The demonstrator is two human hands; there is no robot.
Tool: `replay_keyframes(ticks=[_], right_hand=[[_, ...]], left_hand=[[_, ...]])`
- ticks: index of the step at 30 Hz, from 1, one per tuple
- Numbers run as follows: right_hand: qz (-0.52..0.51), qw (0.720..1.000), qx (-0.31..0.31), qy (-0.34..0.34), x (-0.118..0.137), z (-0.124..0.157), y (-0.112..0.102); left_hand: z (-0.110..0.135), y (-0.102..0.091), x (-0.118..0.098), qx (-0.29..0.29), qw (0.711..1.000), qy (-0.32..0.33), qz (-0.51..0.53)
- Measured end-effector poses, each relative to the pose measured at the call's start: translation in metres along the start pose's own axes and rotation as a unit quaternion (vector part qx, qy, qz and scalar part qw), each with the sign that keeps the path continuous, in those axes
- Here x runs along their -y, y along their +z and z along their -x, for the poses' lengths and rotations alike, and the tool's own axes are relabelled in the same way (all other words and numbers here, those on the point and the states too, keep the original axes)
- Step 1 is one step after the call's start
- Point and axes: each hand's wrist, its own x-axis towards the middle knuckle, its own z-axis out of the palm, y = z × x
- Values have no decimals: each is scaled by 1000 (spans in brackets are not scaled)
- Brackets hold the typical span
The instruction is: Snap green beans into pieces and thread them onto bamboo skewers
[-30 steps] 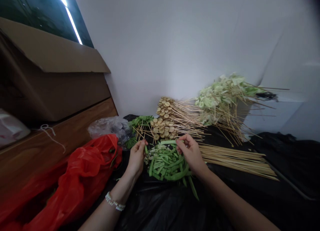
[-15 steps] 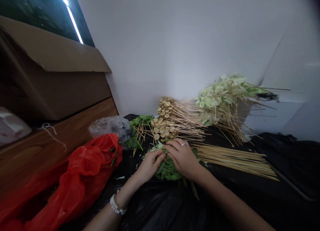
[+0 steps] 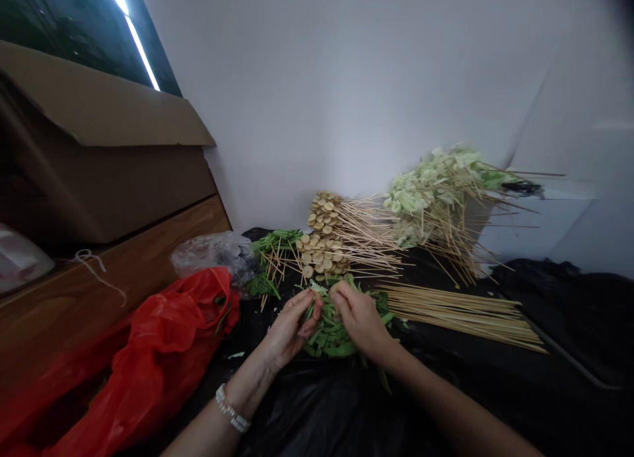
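Note:
A heap of cut leafy greens [image 3: 329, 335] lies on black plastic below and between my hands. My left hand [image 3: 287, 331], with a beaded bracelet at the wrist, has its thumb and fingers curled together at the heap's left side. Facing it, my right hand [image 3: 364, 318] is closed in a pinch at the heap's upper right. What either hand pinches is too small or hidden to make out. Pale green scraps [image 3: 317, 287] show just beyond the left fingertips. Bare skewers [image 3: 460, 317] lie in a bundle to the right of the greens.
Skewered round slices [image 3: 324, 242] are piled behind the greens, beside skewered green vegetables [image 3: 280, 242]. Skewered cabbage leaves [image 3: 436, 186] stack against the white wall. On the left are a red plastic bag [image 3: 163, 338], a clear bag [image 3: 215, 255] and a cardboard box [image 3: 139, 186].
My hands have drawn apart a little. The left has turned to show more palm; the right has curled from spread fingers into a pinch. The view has shifted slightly.

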Motion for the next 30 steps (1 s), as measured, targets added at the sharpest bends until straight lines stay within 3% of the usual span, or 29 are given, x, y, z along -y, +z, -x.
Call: replay_keyframes(ticks=[2, 4, 8, 12, 17, 23, 27, 30], right_hand=[[-39, 998, -35, 22, -1, -4, -7], [-50, 997, -56, 3, -1, -6, -13], [-37, 994, 29, -102, 4, -7, -16], [-17, 995, 54, -79, -8, -13, -27], [126, 973, 186, -55, -35, -15, -38], [225, 939, 246, -80, -30, -4, -30], [241, 934, 250, -89, -24, -3, -29], [236, 939, 235, -81, -23, -5, -28]], left_hand=[[1, 0, -4, 3, 999, -33, 29], [1, -1, -5, 29, 996, -82, 37], [1, -1, -1, 103, 975, -186, 66], [0, -6, 0, 115, 952, -248, 135], [-4, -14, -5, 56, 953, -169, 245], [-6, -18, -11, 19, 959, -112, 260], [-7, -17, -9, 0, 980, -65, 186], [-8, -16, -5, -33, 998, -8, 45]])
